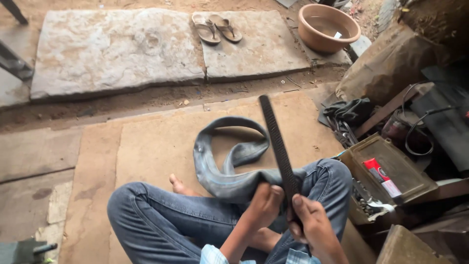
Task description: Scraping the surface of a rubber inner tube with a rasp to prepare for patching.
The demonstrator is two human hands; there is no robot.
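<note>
I sit cross-legged in blue jeans on a brown mat. A grey rubber inner tube (222,168) lies draped over my right knee and loops out onto the mat. My left hand (264,205) presses down on the tube at my knee. My right hand (312,225) grips the lower end of a long dark flat file (278,142), which slants up and away over the tube.
A wooden box (391,168) with a red tube and tools stands at my right, among cables and dark junk. A clay-coloured basin (327,27) and a pair of sandals (215,27) rest on stone slabs (112,49) beyond the mat.
</note>
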